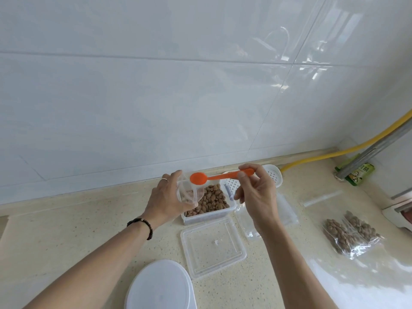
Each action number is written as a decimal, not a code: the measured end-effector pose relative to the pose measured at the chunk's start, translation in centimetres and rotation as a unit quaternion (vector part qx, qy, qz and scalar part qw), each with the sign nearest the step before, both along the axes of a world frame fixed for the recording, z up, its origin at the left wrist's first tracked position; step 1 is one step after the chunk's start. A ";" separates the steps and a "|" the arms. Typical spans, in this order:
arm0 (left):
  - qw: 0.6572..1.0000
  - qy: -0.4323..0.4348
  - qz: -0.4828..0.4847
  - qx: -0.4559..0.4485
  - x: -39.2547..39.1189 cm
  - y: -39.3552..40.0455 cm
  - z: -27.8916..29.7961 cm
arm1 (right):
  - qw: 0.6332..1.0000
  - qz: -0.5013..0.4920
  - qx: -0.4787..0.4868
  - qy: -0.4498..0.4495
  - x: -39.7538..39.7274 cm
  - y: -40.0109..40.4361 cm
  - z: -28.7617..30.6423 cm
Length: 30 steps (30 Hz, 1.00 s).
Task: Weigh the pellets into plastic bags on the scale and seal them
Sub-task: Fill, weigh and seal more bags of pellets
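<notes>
My left hand (pixel 167 197) grips a small clear plastic bag (pixel 189 192) with a few brown pellets inside, held open above the left end of a clear tub of pellets (pixel 214 202). My right hand (pixel 256 195) pinches the handle of an orange spoon (pixel 219 176); its bowl hovers over the bag's mouth. Two filled bags of pellets (pixel 350 233) lie on the counter at the right. A pile of empty clear bags (pixel 283 210) lies behind my right wrist.
The tub's clear lid (pixel 213 246) lies in front of it. A white oval object (pixel 160 286) sits at the near edge. A white perforated tray (pixel 273 175), a yellow hose (pixel 334 152) and a green packet (pixel 359 175) stand near the tiled wall.
</notes>
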<state>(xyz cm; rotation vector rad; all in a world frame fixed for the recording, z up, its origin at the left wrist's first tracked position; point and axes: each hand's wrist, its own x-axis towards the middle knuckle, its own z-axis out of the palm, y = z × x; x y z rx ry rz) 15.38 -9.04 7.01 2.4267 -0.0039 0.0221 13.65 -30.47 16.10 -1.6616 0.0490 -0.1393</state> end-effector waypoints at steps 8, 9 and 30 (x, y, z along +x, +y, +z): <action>0.999 -0.026 0.003 0.044 -1.4 1.9 -0.3 | 0.985 -0.146 -0.044 0.083 0.8 -1.0 -5.9; 0.998 -0.030 -0.003 0.054 -1.6 2.3 -0.4 | 0.983 -0.144 -0.067 0.094 0.8 -0.8 -7.0; 0.989 -0.055 -0.005 0.134 -1.2 2.7 -1.4 | 0.940 -0.206 0.091 0.255 1.0 -0.3 -10.5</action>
